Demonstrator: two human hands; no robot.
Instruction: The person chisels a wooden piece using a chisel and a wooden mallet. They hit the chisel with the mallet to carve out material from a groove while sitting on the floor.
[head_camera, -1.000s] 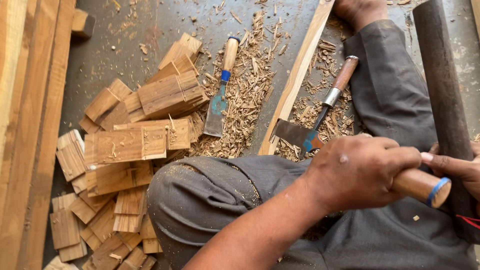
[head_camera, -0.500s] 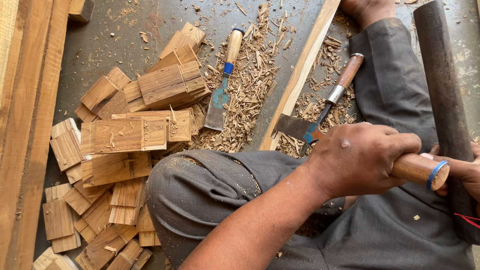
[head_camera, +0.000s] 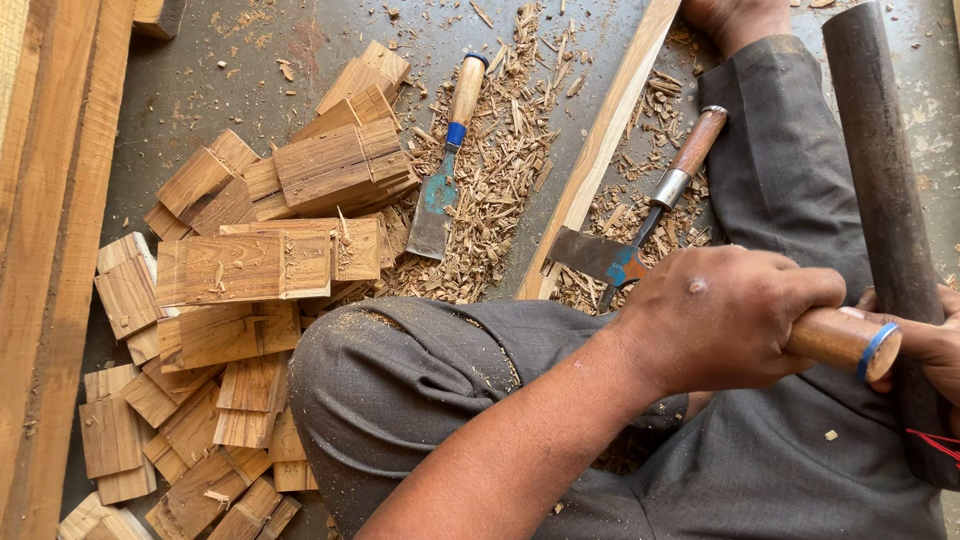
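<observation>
Gripping a wooden tool handle (head_camera: 840, 338) at right of frame, my left hand (head_camera: 725, 320) has fingers clamped around it; my right hand (head_camera: 930, 345) touches its end, finger state unclear.

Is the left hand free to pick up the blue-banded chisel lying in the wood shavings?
Probably not as things stand: the left hand is wrapped around a wooden handle. The chisel lies uncovered on the shavings beyond the bent knee, so only the grip stands in the way.
</observation>
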